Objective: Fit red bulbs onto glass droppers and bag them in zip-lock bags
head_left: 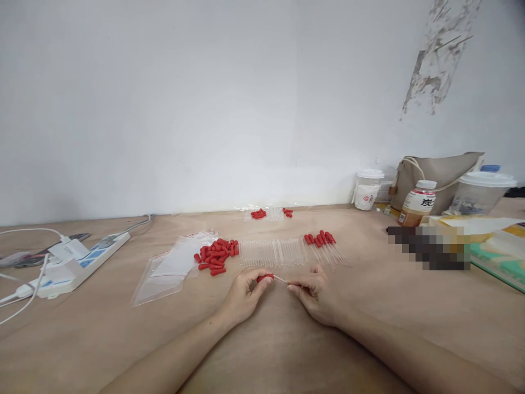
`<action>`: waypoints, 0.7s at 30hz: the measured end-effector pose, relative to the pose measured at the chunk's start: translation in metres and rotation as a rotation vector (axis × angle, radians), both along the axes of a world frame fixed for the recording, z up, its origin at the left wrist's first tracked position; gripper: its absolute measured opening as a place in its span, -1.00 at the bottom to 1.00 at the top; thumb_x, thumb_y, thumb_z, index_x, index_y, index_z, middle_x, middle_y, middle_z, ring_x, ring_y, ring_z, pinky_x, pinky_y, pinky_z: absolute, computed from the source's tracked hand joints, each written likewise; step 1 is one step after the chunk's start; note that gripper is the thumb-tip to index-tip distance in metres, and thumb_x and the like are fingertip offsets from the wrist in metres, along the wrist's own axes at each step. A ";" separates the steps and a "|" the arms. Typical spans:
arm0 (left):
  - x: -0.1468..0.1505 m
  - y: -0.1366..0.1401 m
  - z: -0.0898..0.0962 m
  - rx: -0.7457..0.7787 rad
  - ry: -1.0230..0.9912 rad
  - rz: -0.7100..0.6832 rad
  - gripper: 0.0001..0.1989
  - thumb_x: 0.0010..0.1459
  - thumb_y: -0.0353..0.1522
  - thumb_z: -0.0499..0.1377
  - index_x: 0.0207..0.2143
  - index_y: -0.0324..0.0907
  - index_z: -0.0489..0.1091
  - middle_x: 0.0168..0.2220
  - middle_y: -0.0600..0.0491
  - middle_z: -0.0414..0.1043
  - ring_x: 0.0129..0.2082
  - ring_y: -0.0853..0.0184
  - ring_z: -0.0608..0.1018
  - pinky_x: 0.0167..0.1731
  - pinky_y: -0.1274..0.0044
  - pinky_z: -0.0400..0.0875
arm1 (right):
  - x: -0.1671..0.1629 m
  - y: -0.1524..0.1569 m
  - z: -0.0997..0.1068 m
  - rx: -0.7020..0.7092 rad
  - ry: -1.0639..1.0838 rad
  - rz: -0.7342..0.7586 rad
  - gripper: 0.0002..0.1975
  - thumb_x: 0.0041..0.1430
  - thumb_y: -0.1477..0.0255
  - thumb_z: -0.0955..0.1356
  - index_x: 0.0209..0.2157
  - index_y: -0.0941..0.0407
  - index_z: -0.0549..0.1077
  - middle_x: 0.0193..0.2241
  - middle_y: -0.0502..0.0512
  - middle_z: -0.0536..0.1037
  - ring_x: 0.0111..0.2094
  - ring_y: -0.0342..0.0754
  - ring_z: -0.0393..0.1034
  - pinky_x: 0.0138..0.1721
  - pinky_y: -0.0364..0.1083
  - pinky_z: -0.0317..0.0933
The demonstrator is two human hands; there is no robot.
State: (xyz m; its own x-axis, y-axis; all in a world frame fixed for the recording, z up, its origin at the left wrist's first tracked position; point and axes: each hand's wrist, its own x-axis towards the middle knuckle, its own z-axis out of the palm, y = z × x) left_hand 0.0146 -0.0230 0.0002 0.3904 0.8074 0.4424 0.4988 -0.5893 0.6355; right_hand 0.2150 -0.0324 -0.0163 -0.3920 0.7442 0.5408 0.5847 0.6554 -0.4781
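Between thumb and fingers, my left hand [247, 294] pinches a red rubber dropper bulb [266, 277]. My right hand [314, 293] grips the far end of a thin glass dropper tube [281, 279], whose other end meets the bulb. How deep the tube sits in it I cannot tell. Beyond my hands lies a row of clear glass tubes [270, 253] side by side. A pile of loose red bulbs [215, 254] is at the row's left. To its right lie several droppers [324, 243] with red bulbs on their tubes.
Clear plastic bags [164, 279] lie left of the bulb pile. A white power strip [82, 268] with cables is farther left. Against the wall lies a bag with more bulbs [258, 214]. A cup [369, 190], a bottle [419, 202] and a grey bag [443, 169] stand at the right.
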 end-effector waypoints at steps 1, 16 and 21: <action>-0.001 0.000 0.000 0.009 0.014 -0.005 -0.79 0.17 -0.29 0.01 -0.33 -0.18 0.39 -0.37 0.07 0.45 -0.32 0.33 0.44 -0.25 0.51 0.27 | 0.001 0.001 0.001 0.004 -0.019 0.010 -0.75 0.17 0.39 0.17 -0.37 0.02 0.47 -0.60 -0.10 0.50 -0.63 -0.22 0.17 -0.21 -0.06 -0.08; -0.002 -0.005 0.001 0.275 0.270 -0.114 -0.83 0.18 -0.36 -0.01 -0.35 -0.15 0.36 -0.46 0.11 0.43 -0.44 0.39 0.42 -0.05 0.34 -0.02 | 0.004 0.000 0.006 0.295 -0.204 -0.033 -0.74 0.13 0.49 0.17 -0.53 0.12 0.40 -0.63 -0.04 0.43 -0.61 -0.23 0.11 -0.35 -0.10 -0.19; -0.002 -0.006 0.000 0.335 0.297 -0.140 -0.83 0.18 -0.36 -0.02 -0.37 -0.17 0.35 -0.49 0.09 0.41 -0.43 0.37 0.41 -0.04 0.33 0.00 | 0.000 -0.001 0.005 0.260 -0.199 -0.027 -0.73 0.13 0.49 0.16 -0.58 0.14 0.37 -0.64 -0.03 0.42 -0.60 -0.22 0.13 -0.33 -0.09 -0.16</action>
